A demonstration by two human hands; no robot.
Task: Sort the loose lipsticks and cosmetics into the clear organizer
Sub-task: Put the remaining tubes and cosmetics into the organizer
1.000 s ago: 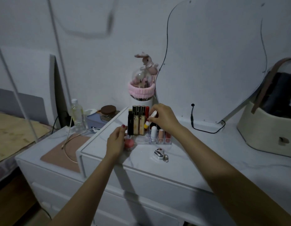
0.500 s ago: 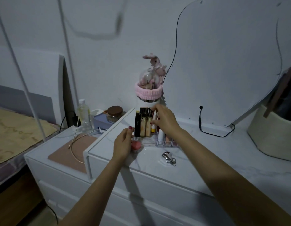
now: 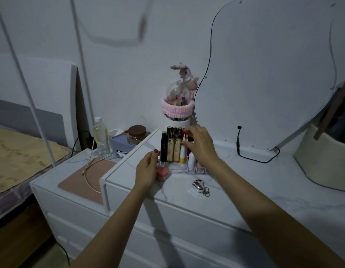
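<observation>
From the head view, the clear organizer (image 3: 187,167) stands on the white marbled tabletop (image 3: 254,182), toward its left rear, in front of the mirror (image 3: 264,74). The left hand (image 3: 147,169) rests at the organizer's left end, fingers loosely curled with the thumb up against the black tube (image 3: 164,149). This looks like a bracing hold, keeping the light tray from sliding while the other hand works. A round pink compact (image 3: 162,171) lies on the tabletop just beside that hand, touching its fingers; I cannot tell whether it is gripped.

The right hand (image 3: 201,146) reaches over the organizer's middle, its grip pinched on the cap of a white tube with a yellow base (image 3: 182,153), which stands upright in a slot, probably being seated there.

In the organizer, the back row holds the black tube and two beige bottles (image 3: 173,149) with dark caps, all upright. Then comes the white-and-yellow tube, with something red behind it. The front compartments hold a short white lipstick (image 3: 191,161) and others mostly hidden by the wrist.

A metal keyring (image 3: 199,185) lies apart on the tabletop, nearer the front.
</observation>
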